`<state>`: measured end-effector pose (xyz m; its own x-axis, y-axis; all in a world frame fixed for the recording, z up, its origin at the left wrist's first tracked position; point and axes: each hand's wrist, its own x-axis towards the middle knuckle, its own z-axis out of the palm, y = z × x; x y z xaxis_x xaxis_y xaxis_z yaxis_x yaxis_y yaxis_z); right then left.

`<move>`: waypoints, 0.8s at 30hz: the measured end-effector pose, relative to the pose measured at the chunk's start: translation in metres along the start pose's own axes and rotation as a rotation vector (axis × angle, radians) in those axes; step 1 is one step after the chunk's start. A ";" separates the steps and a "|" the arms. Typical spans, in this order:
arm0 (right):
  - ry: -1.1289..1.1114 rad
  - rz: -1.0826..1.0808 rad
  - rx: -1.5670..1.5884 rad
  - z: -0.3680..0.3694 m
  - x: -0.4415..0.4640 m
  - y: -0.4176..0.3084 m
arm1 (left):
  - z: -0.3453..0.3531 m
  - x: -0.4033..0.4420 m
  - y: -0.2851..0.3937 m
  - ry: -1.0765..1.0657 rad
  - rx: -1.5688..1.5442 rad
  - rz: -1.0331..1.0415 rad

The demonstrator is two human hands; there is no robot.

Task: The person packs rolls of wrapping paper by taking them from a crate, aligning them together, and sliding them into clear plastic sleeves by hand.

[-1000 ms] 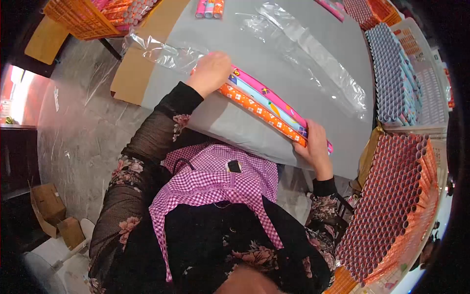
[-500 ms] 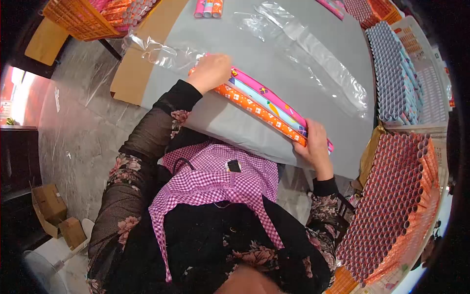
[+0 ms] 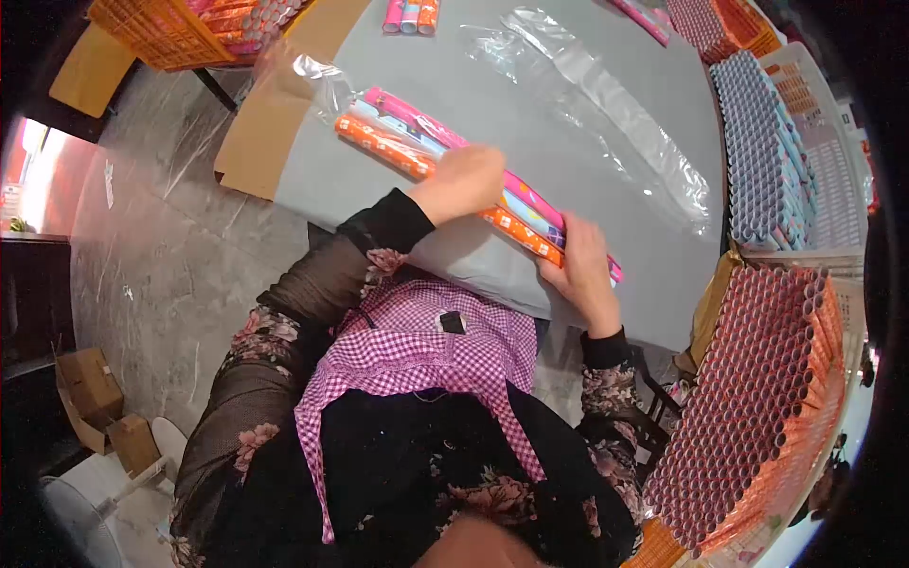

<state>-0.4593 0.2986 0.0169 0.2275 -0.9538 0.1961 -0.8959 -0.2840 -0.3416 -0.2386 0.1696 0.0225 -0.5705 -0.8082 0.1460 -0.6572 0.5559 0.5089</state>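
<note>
Three long patterned wrapping-paper rolls, pink (image 3: 431, 125), light blue (image 3: 383, 117) and orange (image 3: 379, 142), lie side by side at a slant over the near part of the table. A clear plastic sleeve (image 3: 327, 83) covers their left part and sticks out crumpled past that end. My left hand (image 3: 464, 180) is closed over the middle of the bundle, apparently on the sleeve; its fingertips are hidden. Around the bundle near its right end, my right hand (image 3: 582, 273) is closed, thumb on the near side and fingers over the far side.
Flat clear plastic sleeves (image 3: 615, 109) lie across the grey table (image 3: 653, 284). A wrapped set of three rolls (image 3: 411, 17) sits at the far edge. Baskets of blue-patterned rolls (image 3: 757, 151) and orange rolls (image 3: 748, 407) stand at right. An orange basket (image 3: 156, 33) is at upper left.
My left hand has slid right along the bundle from its left end to the middle, uncovering the plastic-covered left ends. The rolls and my right hand have shifted slightly left.
</note>
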 end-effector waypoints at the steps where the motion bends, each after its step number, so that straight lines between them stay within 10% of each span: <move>1: 0.019 -0.023 -0.003 0.004 0.003 -0.001 | 0.003 0.001 0.005 -0.034 -0.044 0.003; 12: 0.181 -0.097 0.034 0.041 0.049 -0.015 | 0.022 0.000 0.036 -0.090 -0.271 0.073; 24: 0.130 0.001 0.056 0.044 0.050 -0.009 | 0.033 -0.033 0.024 0.128 0.187 0.180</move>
<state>-0.4231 0.2493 -0.0109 0.1726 -0.9344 0.3117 -0.8725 -0.2919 -0.3917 -0.2516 0.2155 0.0021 -0.6272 -0.7046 0.3319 -0.6370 0.7093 0.3019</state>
